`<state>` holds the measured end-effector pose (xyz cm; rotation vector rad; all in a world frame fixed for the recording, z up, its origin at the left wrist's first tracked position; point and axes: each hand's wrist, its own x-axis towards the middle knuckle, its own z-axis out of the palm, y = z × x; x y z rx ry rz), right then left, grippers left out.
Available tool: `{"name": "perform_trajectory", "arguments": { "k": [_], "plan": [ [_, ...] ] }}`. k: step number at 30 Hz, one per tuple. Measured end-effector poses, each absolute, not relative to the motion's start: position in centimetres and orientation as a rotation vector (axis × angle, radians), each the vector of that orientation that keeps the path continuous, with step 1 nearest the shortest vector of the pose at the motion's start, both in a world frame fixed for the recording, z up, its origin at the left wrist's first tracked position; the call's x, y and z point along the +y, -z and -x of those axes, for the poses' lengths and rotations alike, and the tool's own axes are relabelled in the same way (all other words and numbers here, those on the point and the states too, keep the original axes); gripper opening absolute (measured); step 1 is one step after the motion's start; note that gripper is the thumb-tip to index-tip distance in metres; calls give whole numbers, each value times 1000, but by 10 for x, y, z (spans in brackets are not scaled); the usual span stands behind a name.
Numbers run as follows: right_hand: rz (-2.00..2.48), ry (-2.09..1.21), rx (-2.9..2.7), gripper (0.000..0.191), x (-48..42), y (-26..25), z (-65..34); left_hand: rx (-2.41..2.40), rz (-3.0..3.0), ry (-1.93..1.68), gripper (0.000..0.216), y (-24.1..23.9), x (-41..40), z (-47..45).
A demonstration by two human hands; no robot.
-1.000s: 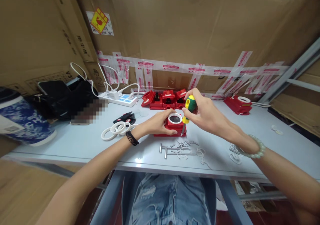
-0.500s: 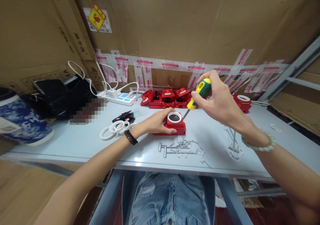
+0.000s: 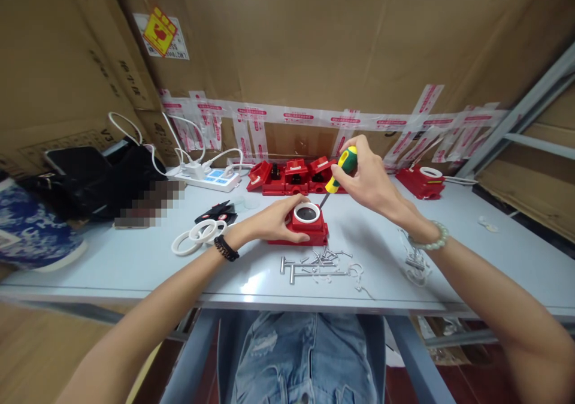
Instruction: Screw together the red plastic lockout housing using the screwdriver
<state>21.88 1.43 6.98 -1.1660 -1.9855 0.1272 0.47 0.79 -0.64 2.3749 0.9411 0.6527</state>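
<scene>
A red plastic housing (image 3: 305,231) with a white ring (image 3: 306,213) on top sits mid-table. My left hand (image 3: 274,219) wraps round its left side and holds it down. My right hand (image 3: 366,179) grips a green and yellow screwdriver (image 3: 340,168), tilted, with its tip at the housing's back right corner. Loose metal screws and pins (image 3: 318,263) lie just in front of the housing.
Several red housings (image 3: 294,176) line the back of the table, another red housing (image 3: 420,180) stands at the right. White rings (image 3: 195,236), black parts (image 3: 215,212), a power strip (image 3: 206,179), a black bag (image 3: 90,179) and metal clips (image 3: 413,263) lie around. Cardboard walls stand behind.
My right hand lifted the screwdriver off the housing's front, swung it up and right, then brought it down toward the back right corner. My left hand stayed on the housing.
</scene>
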Motion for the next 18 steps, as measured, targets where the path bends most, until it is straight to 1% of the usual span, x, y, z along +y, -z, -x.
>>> {"name": "perform_trajectory", "arguments": {
  "k": [9, 15, 18],
  "plan": [
    [1277, -105, -1969, 26, 15, -72, -217, 926, -2374, -666, 59, 7, 8, -4],
    [1323, -68, -1978, 25, 8, -76, -214, 934, -2379, -674, 65, 10, 9, -2],
    [1321, -50, -1992, 24, 6, -76, -213, 925, -2382, -675, 62, 9, 9, -3]
  ]
}}
